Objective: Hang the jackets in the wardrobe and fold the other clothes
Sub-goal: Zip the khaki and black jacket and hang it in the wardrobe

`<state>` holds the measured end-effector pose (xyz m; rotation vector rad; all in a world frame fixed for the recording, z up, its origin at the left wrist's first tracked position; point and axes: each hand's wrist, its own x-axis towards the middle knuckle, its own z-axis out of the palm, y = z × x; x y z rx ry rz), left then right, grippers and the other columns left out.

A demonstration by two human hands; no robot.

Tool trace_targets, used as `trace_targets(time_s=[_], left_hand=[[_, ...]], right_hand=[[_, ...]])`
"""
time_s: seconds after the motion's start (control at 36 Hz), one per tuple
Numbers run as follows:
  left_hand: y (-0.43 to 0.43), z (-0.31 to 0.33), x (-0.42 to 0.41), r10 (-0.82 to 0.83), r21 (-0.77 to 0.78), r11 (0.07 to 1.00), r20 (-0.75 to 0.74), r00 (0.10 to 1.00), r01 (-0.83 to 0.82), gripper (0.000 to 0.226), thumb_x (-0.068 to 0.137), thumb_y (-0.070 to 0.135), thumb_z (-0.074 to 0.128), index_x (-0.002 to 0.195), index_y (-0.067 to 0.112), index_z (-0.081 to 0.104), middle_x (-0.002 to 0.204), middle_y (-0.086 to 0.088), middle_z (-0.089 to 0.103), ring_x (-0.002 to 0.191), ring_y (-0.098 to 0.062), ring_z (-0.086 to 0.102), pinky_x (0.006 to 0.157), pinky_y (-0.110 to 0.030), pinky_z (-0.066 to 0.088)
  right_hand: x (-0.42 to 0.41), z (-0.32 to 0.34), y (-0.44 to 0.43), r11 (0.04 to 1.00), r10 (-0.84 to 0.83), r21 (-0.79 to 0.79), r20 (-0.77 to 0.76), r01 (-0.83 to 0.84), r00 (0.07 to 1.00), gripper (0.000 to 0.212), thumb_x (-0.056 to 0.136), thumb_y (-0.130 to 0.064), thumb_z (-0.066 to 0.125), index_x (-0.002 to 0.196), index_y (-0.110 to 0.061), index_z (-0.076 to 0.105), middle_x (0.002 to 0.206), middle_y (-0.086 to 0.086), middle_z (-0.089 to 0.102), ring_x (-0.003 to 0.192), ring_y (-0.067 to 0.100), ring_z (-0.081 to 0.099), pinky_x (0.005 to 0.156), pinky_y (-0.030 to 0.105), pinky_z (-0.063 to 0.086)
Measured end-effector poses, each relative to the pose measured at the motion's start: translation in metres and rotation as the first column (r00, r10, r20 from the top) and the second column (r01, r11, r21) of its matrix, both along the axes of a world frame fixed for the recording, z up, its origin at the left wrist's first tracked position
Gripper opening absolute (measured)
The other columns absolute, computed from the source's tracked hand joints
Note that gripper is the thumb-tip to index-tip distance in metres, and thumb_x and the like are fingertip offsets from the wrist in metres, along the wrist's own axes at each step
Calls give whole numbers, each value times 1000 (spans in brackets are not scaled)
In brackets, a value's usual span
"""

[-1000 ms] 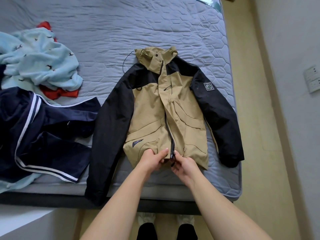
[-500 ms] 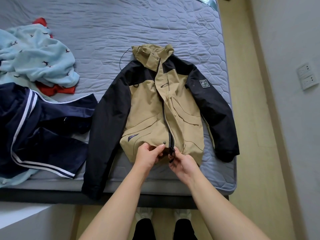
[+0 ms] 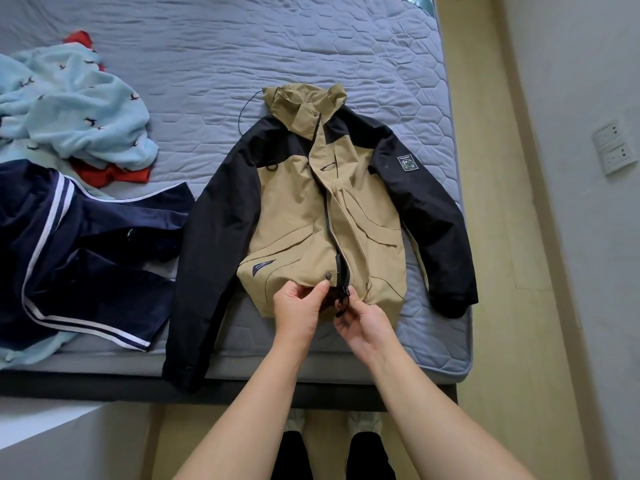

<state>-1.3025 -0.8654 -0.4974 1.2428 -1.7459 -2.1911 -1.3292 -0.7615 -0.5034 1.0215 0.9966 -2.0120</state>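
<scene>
— Where is the jacket?
— Flat on the bed in front of me, collar far, hem near. My left hand and right hand meet at the hem's middle.
— And to its left?
— A tracksuit piece, just beside its sleeve; farther off, a fleece heap.
</scene>
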Motion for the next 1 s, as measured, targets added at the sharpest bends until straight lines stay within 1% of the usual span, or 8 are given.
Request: trace_targets(time_s=[0.08, 0.31, 0.44, 0.53, 0.67, 0.81, 0.92, 1.0], left_hand=[[2, 2, 1, 15, -18, 1000, 0, 1000, -15, 7, 80, 8, 74, 82, 13, 70, 82, -2, 74, 81, -13, 70, 73, -27, 57], [4, 2, 3, 12, -80, 997, -33, 999, -14, 13, 81, 5, 72, 79, 18, 69, 76, 6, 73, 76, -3, 68, 66, -16, 53], [6, 0, 4, 0, -183, 983, -28, 1000, -5, 16, 82, 7, 72, 76, 22, 67, 76, 6, 71, 73, -1, 66, 65, -16, 51], [8, -1, 4, 6, -219, 976, -13, 1000, -9, 14, 82, 9, 72, 75, 21, 67, 76, 4, 70, 72, -3, 65, 66, -18, 52], [9, -5, 5, -27, -253, 967, 25, 999, 32, 15, 81, 11, 73, 73, 20, 66, 72, 5, 70, 68, -3, 64, 66, -22, 54], [8, -9, 11, -87, -298, 949, 64, 994, 103, 9, 81, 10, 72, 75, 15, 67, 75, -4, 71, 74, -17, 66, 72, -35, 57], [5, -12, 15, -142, -323, 933, 85, 986, 162, 9, 80, 11, 73, 73, 12, 66, 71, -5, 70, 67, -14, 63, 69, -36, 55], [2, -11, 14, -184, -328, 922, 94, 978, 205, 8, 80, 10, 73, 74, 12, 67, 70, -5, 70, 66, -13, 62, 67, -33, 55]], right_hand=[[1, 1, -2, 1000, -15, 0, 7, 15, 1000, 12, 94, -12, 56, 87, -7, 64, 66, 1, 69, 58, 9, 64, 64, 27, 48], [4, 4, -6, 999, -20, 28, -11, 20, 1000, 12, 94, -12, 55, 87, -7, 63, 65, 1, 69, 67, 12, 62, 63, 26, 48], [5, 6, -8, 999, -46, 27, -29, 46, 999, 15, 95, -10, 54, 83, -7, 64, 63, -1, 69, 59, 7, 64, 59, 23, 48], [6, 6, -9, 998, -51, 47, -29, 52, 998, 14, 94, -10, 55, 83, -8, 64, 63, -1, 70, 59, 7, 65, 57, 23, 49], [6, 3, -11, 992, -88, 87, -19, 90, 996, 9, 93, -10, 59, 85, -6, 64, 66, 1, 71, 68, 13, 65, 61, 26, 52], [6, 0, -9, 990, -102, 98, -15, 103, 995, 9, 93, -9, 59, 87, -4, 63, 68, 4, 72, 62, 12, 70, 53, 24, 54], [9, -1, -8, 989, -123, 87, 5, 122, 992, 10, 92, -7, 59, 84, -4, 62, 64, 3, 71, 57, 10, 69, 48, 21, 52], [9, -2, -9, 987, -137, 86, 13, 135, 990, 10, 93, -7, 58, 85, -4, 63, 66, 4, 72, 58, 11, 69, 49, 22, 52]])
